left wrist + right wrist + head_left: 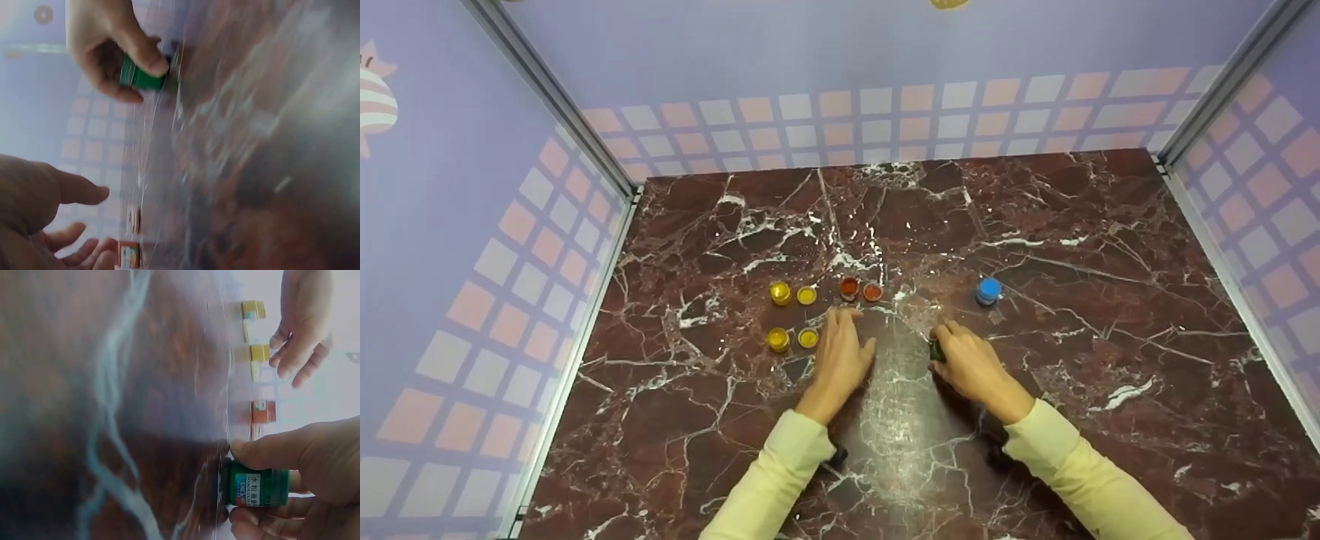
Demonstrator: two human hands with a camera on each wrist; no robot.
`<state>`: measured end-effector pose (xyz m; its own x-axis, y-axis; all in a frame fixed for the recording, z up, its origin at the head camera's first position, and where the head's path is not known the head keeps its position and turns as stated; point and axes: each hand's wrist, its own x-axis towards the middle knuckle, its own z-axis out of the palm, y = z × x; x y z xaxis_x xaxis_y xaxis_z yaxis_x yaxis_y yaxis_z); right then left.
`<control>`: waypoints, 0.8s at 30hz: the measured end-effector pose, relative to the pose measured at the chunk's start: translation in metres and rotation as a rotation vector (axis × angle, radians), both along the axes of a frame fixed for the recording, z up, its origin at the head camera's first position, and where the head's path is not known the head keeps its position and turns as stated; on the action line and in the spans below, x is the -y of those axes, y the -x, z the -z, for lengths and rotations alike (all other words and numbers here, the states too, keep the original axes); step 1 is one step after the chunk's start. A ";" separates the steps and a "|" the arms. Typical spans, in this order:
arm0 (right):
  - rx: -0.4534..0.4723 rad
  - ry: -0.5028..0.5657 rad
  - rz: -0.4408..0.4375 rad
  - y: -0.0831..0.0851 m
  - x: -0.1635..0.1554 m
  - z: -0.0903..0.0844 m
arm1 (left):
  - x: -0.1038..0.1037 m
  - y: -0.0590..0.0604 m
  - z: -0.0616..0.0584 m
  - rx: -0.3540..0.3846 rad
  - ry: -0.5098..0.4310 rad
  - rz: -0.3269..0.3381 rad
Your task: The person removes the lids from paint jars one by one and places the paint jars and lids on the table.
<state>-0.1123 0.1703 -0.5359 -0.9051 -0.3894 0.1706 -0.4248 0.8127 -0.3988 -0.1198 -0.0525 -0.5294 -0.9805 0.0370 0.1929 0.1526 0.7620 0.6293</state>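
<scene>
My right hand (966,361) grips a small green gouache paint jar (256,485) between thumb and fingers, at the tabletop. The jar's printed label faces the right wrist camera, and in the head view the hand covers most of it. To the left, my left hand (840,356) holds nothing; its fingers are loosely bent over the table. Just beyond its fingertips stands an orange-red paint jar (849,288) beside a round lid (873,292) of like colour. Left of that hand are two yellow jars, one farther back (780,293) and one nearer (778,340), each beside a yellow lid.
A blue-topped jar (988,290) stands beyond my right hand, to the right. The dark red marbled tabletop (675,420) is bounded by a patterned back panel (855,60) and side panels in metal frames.
</scene>
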 end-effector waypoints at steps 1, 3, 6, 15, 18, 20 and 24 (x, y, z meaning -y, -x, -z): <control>-0.001 -0.002 -0.006 -0.002 0.000 0.000 | -0.001 -0.005 0.001 0.008 -0.012 0.041; 0.001 -0.002 -0.017 -0.006 0.000 -0.001 | -0.004 -0.015 0.002 0.031 -0.030 0.131; 0.024 0.015 -0.034 -0.011 0.001 -0.002 | -0.009 -0.027 0.004 0.065 -0.044 0.252; 0.127 0.094 -0.093 -0.021 0.011 -0.009 | -0.020 -0.046 0.010 0.101 0.014 0.318; 0.139 0.119 -0.125 -0.024 0.014 -0.010 | -0.023 -0.048 0.012 0.106 0.015 0.319; 0.149 0.143 -0.141 -0.025 0.016 -0.011 | -0.025 -0.049 0.014 0.111 0.012 0.321; 0.165 0.187 -0.167 -0.027 0.018 -0.012 | -0.028 -0.048 0.017 0.110 -0.010 0.328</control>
<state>-0.0856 0.1525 -0.5242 -0.8529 -0.5106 0.1089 -0.4630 0.6433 -0.6097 -0.0716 -0.0246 -0.5460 -0.9316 0.3525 0.0883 0.3192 0.6775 0.6626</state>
